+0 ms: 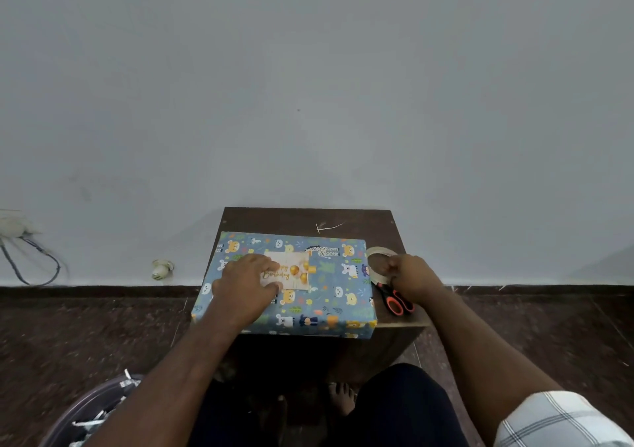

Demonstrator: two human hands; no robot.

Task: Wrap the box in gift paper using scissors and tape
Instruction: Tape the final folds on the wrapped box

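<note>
Left hand: the left hand (245, 283) lies flat on the card (287, 271), fingers spread and straight, pressing it onto the box (329, 285).
Right hand: the right hand (410, 276) has its fingers curled round the tape roll (377, 264), pinching its rim.
Box: it is all covered in blue paper with little animals and sits on the small dark table (353, 221), its near edge sticking out over the table's front.
Card: it says "Happy Birthday" with gold balloons; the left hand hides part of it.
Scissors: the scissors (398, 300) lie just beside the box on the right; the right hand hides the blades, so only the orange and black handles show.
Tape roll: partly hidden by the fingers.
Arms: both reach forward from the bottom edge; a checked sleeve (555, 419) is cut off at the corner.
Bin: a bin (85, 412) with paper scraps is cut off at the bottom left.
</note>
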